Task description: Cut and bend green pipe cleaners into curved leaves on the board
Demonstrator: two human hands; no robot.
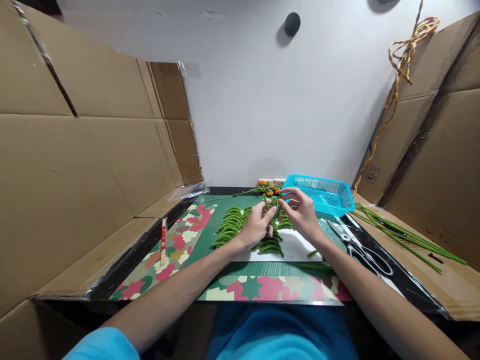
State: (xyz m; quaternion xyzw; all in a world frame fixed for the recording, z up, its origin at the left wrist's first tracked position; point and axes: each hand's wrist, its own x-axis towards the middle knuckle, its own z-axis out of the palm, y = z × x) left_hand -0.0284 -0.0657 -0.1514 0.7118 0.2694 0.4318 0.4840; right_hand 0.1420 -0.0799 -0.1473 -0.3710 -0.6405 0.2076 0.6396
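Front edge: a patterned mat (240, 290), pink, green and cream along its border.
Loose stem: a straight green length (315, 267) on the mat, just nearer than the white sheet (296, 245).
Scissors: the pair (359, 249) lies beside the right forearm.
Curved rows: fuzzy green arcs (231, 222), partly on the sheet, stacked in rows under and beside the hands.
Left hand: it (257, 225) pinches a bent green piece (275, 202) above the rows.
Right hand: fingers curled close to that piece; whether this hand (303, 212) grips it, I cannot tell.
Beyond: a blue basket (347, 197) and orange flowers (268, 187).
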